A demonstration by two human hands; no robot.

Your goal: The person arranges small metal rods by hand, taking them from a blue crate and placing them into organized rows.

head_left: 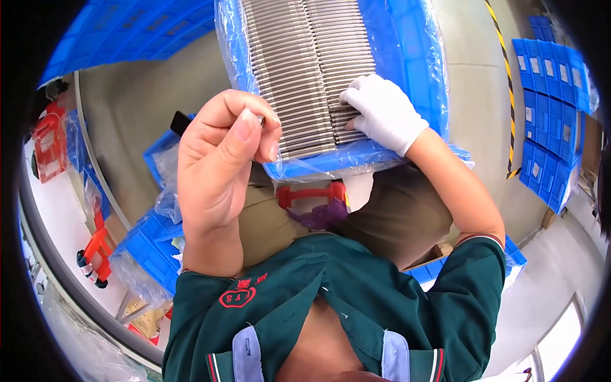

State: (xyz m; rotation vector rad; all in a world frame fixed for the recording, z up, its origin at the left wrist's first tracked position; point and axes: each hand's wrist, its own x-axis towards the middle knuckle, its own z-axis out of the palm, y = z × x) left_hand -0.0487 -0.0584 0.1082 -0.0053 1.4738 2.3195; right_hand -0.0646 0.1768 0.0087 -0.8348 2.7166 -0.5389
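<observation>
My bare left hand (219, 149) is raised at the near left corner of a blue bin (407, 70). Its thumb and index finger pinch a small dark metal piece (261, 121), mostly hidden by the fingers. Two side-by-side columns of slim silver metal rods (289, 76) lie stacked in the bin, which is lined with clear plastic. My right hand (385, 114), in a white glove with a bare thumb tip, rests on the near right end of the rods. Its thumb and index finger are apart, with rods showing between them; the other fingers are partly hidden.
Below the bin, a red handle-like part (312, 193) and purple cloth or plastic (324, 214) show between my legs. Blue crates (550, 111) stand stacked at the right, past a yellow-black floor stripe (506, 83). More blue bins (149, 248) with plastic wrap sit at the left.
</observation>
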